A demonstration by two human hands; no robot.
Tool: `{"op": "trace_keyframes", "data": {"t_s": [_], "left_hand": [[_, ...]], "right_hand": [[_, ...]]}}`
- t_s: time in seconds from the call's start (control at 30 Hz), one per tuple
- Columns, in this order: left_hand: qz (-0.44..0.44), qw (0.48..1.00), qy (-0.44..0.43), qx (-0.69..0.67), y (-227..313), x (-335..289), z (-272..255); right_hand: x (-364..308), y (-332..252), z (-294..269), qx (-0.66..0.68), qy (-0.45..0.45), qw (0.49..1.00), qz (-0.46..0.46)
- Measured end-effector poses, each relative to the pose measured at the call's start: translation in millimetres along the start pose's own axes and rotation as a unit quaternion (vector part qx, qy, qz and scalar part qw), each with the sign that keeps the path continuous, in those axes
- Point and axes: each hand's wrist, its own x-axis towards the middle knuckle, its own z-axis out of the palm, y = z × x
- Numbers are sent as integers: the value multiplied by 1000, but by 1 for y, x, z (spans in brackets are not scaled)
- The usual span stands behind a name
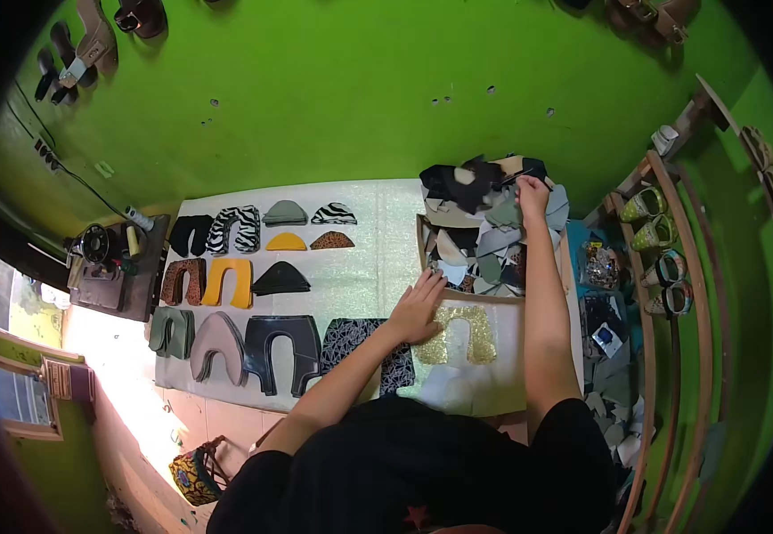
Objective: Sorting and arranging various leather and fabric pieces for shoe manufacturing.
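My left hand (419,307) lies with its fingers stretched out at the near left edge of a box of scraps (424,251), beside a gold glitter U-shaped piece (476,334). My right hand (532,194) reaches to the back of the heaped material scraps (484,236), its fingers closed together among dark pieces. What they grip is too small to make out. Some black scraps (471,185) left of that hand look blurred. In front of the gold piece lies a pale sheet (444,387), partly hidden by my body.
Stacked U-shaped cutouts, including a black one (280,343) and a yellow one (228,281), and half-round pieces (286,212) cover the table's left half. A sewing machine (95,245) stands at the left. At right are a wooden shoe rack (663,267) and a scrap-filled container (602,329).
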Motion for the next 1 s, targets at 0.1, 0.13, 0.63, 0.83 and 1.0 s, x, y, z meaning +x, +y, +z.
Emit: {"op": "trace_keyframes", "data": {"t_s": [0.1,0.13,0.63,0.83,1.0], "left_hand": [[5,1000,22,18,-3,6,-4],[14,999,30,18,-1,6,0],[-11,999,27,32,9,1,3],[-18,1000,17,0,8,2,3],[-2,1000,23,-7,10,3,1]], "right_hand": [[3,-5,2,54,40,998,13],[4,3,-1,14,42,999,-12],[-77,21,102,-372,-181,888,-199],[-76,12,134,-431,-197,863,-176],[-64,15,148,-499,-203,826,-164]]}}
